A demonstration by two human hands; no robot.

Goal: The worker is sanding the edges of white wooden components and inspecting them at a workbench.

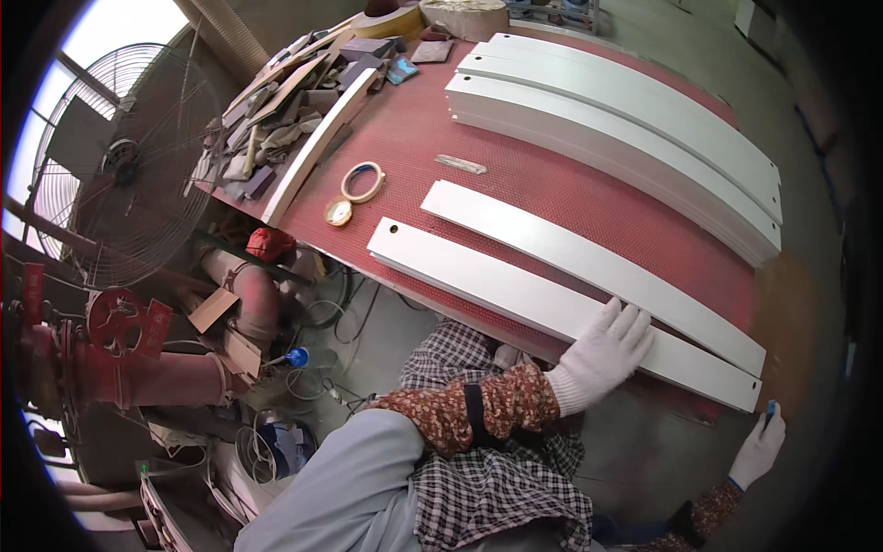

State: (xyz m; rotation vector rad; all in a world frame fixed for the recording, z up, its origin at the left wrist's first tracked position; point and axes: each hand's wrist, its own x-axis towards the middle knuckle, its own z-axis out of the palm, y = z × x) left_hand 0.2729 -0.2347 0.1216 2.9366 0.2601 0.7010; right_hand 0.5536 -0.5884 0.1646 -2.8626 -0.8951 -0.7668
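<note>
My left hand (607, 354), in a white knit glove, lies open on a long white board (487, 281) near the front edge of the table. The fingers stretch across its top face. This board has a dark hole near its left end. My right hand (760, 449), gloved too, is just off the right end of that board. Its fingers are closed round a small blue piece (771, 408), mostly hidden, whose kind I cannot make out. A second white board (589, 253) lies just behind the first, at a slight angle to it.
White boards are stacked (607, 124) at the back of the red table (395, 129). Tape rolls (363, 182) and a short strip (460, 165) lie mid-table. Scrap blocks (285, 115) fill the left corner beside a large fan (120, 161). Pipes (147, 377) and cables stand below left.
</note>
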